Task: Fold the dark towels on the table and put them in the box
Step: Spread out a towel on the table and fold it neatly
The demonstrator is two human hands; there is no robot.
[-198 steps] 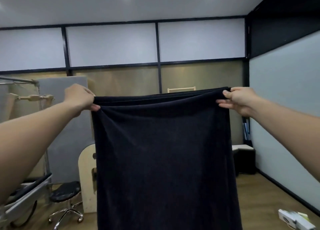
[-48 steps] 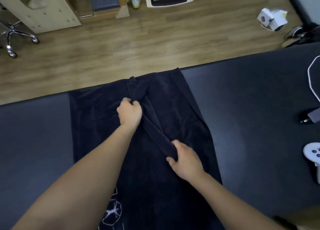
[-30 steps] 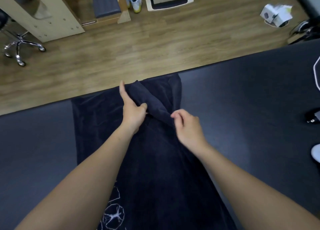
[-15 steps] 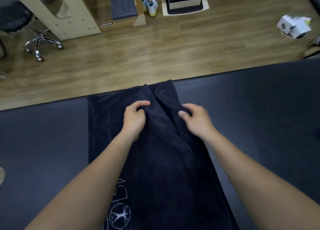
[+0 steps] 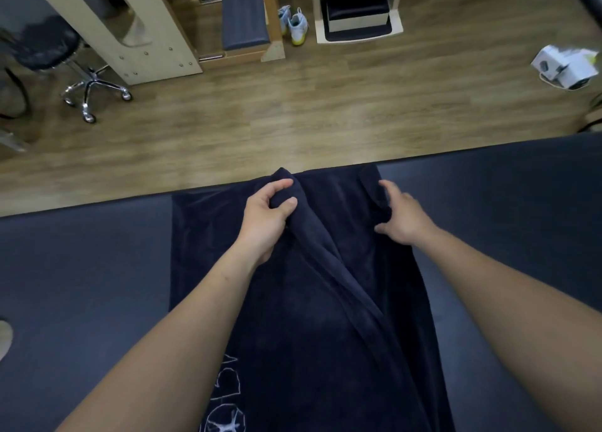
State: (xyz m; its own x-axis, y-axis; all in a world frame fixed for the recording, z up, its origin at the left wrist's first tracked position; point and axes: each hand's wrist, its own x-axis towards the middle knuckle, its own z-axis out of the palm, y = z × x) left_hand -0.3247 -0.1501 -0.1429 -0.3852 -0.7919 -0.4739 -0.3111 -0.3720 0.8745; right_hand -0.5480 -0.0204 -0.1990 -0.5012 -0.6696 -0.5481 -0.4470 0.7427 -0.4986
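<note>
A dark navy towel [image 5: 325,317] lies lengthwise on the dark table [image 5: 81,268], its far end at the table's far edge. A folded flap runs diagonally across its middle. My left hand [image 5: 265,218] pinches the far corner of that flap between thumb and fingers, lifted slightly. My right hand [image 5: 402,218] rests on the towel's far right part with fingers spread and relaxed. White line drawings show on the towel's near left part. No box is in view.
Beyond the table's far edge lies a wooden floor with a rolling stool [image 5: 65,63], a pale wooden frame [image 5: 136,40], a pair of shoes [image 5: 294,24], a black-and-white stand [image 5: 356,14] and small white boxes [image 5: 565,66] at the far right.
My left hand has carried the flap's corner toward the far edge of the table. My right hand has slid right and away along the towel, its fingers now spread.
</note>
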